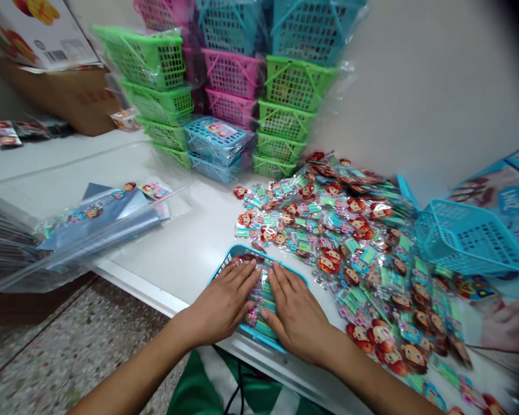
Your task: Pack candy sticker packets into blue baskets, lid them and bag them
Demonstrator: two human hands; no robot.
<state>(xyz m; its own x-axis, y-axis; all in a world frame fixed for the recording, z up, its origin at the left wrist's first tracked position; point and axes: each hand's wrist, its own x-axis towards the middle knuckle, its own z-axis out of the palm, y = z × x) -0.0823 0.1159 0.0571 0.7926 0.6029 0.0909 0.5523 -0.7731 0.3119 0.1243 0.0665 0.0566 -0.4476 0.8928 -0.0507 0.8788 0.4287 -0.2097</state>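
A small blue plastic basket (228,258) sits at the near edge of the white table (181,248), filled with small wrapped packets (263,291) showing a cartoon face. My left hand (222,302) lies flat on the packets on the basket's left side, fingers stretched forward. My right hand (296,311) lies flat beside it on the right side, fingers also stretched out. Both palms press down on the packets. A big heap of the same cartoon packets (354,242) spreads over the table just right of the basket.
Stacks of wrapped green (160,86), pink (231,86) and blue baskets (218,144) stand at the back against the wall. An empty blue basket (467,236) lies at right. Clear plastic sheets with a few packets (95,213) lie at left. A cardboard box (69,92) stands far left.
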